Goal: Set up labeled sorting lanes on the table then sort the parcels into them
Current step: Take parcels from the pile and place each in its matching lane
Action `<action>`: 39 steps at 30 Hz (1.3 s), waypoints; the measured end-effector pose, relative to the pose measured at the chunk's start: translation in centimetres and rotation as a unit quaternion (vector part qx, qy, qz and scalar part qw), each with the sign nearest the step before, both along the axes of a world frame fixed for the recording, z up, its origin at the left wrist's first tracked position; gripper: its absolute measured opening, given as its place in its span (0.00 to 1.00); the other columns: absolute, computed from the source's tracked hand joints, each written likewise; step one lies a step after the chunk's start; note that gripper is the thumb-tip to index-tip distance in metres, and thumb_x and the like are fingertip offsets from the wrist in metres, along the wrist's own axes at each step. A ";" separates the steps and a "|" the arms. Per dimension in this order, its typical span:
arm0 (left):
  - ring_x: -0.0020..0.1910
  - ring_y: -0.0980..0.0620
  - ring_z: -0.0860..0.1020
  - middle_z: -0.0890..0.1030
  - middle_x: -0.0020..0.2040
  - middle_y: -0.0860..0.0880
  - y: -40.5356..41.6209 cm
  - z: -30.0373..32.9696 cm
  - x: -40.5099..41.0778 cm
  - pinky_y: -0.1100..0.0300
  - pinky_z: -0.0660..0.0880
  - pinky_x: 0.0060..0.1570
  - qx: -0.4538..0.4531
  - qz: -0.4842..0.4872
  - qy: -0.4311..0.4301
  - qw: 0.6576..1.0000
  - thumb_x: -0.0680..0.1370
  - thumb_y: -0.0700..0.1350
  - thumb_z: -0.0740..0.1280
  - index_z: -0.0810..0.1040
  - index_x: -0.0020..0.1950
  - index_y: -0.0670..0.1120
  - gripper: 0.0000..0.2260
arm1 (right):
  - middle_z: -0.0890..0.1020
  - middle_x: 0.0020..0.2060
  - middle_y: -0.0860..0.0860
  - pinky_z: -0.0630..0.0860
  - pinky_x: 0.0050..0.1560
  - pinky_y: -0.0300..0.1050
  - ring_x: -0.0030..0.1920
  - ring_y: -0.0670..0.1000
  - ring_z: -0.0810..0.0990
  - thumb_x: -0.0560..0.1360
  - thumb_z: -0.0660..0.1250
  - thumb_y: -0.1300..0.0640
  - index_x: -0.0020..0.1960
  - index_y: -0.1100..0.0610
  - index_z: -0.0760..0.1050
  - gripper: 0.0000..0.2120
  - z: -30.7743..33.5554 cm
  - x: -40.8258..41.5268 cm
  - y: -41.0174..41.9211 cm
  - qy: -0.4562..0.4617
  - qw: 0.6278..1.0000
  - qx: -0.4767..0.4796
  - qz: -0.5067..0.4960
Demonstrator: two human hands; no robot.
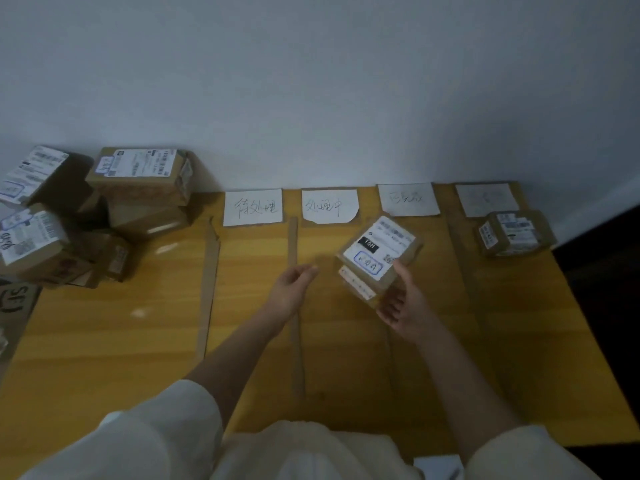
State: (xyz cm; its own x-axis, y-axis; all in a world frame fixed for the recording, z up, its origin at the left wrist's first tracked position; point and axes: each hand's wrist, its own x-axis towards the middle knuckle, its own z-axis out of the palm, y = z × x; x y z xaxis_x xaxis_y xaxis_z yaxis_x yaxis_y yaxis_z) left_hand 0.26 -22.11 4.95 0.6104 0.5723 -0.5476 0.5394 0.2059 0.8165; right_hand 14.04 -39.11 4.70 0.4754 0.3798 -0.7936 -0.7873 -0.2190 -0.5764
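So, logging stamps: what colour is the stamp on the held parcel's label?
Blue, a rounded outline on the white label of the parcel; head view.

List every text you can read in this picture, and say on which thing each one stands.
"待处理": first paper label from the left.
"处理中": second paper label.
Third paper label: too faint to read.
Fourth paper label: too faint.
"SF": dark surface at the left edge.
Held parcel in the right hand: print too blurred.
Stacked parcels: labels too small.

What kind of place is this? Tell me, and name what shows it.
Probably a makeshift parcel-sorting station in a plain room. A wooden table holds handwritten paper lane labels, cardboard strip dividers and a pile of labelled parcels; the right hand holds another parcel.
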 end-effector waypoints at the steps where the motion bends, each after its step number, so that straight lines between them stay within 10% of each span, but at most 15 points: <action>1: 0.59 0.53 0.73 0.76 0.62 0.50 -0.3 -0.4 0.4 0.57 0.69 0.60 0.016 -0.017 0.014 1.000 0.79 0.56 0.63 0.74 0.66 0.47 0.19 | 0.79 0.55 0.56 0.74 0.58 0.52 0.57 0.56 0.77 0.72 0.68 0.39 0.60 0.56 0.72 0.25 -0.2 0.9 -0.2 0.014 0.999 0.007 -0.035; 15: 0.68 0.45 0.71 0.70 0.72 0.46 -2.9 -4.4 4.8 0.54 0.70 0.63 0.148 -0.238 0.211 0.937 0.78 0.56 0.64 0.66 0.74 0.51 0.25 | 0.76 0.58 0.57 0.74 0.64 0.54 0.59 0.57 0.77 0.69 0.74 0.43 0.71 0.56 0.66 0.37 -3.0 10.9 2.7 0.056 0.977 0.000 -0.204; 39: 0.70 0.44 0.68 0.68 0.73 0.45 -4.1 -5.1 5.2 0.54 0.67 0.66 0.113 -0.240 0.242 0.933 0.79 0.54 0.64 0.63 0.75 0.48 0.27 | 0.75 0.58 0.55 0.76 0.60 0.52 0.58 0.55 0.75 0.75 0.68 0.44 0.69 0.54 0.67 0.27 -3.8 11.5 2.4 0.040 0.980 -0.048 -0.190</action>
